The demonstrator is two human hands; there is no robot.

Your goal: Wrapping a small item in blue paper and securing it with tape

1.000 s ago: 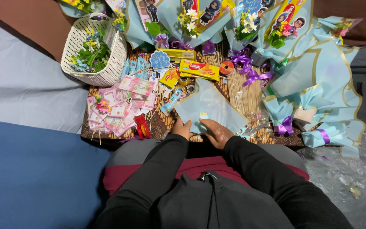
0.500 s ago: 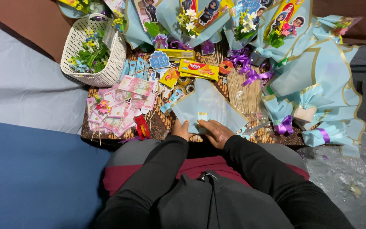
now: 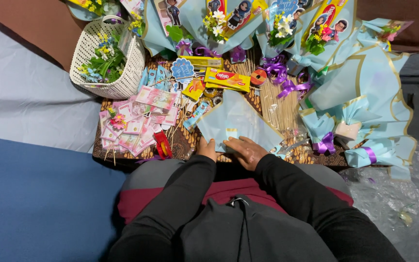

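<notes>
A folded sheet of pale blue wrapping paper (image 3: 236,119) lies on the low patterned table (image 3: 185,140) in front of me. My left hand (image 3: 207,148) pinches its near left edge. My right hand (image 3: 246,150) lies flat on the near right part of the sheet, fingers spread and pressing down. Both arms wear black sleeves.
A white basket (image 3: 122,77) of small flowers stands at the far left. Pink banknotes on sticks (image 3: 136,121), red scissors (image 3: 162,144), yellow snack packs (image 3: 226,80), bamboo skewers (image 3: 277,104), purple ribbons (image 3: 287,82) and finished blue bouquets (image 3: 364,87) crowd the table.
</notes>
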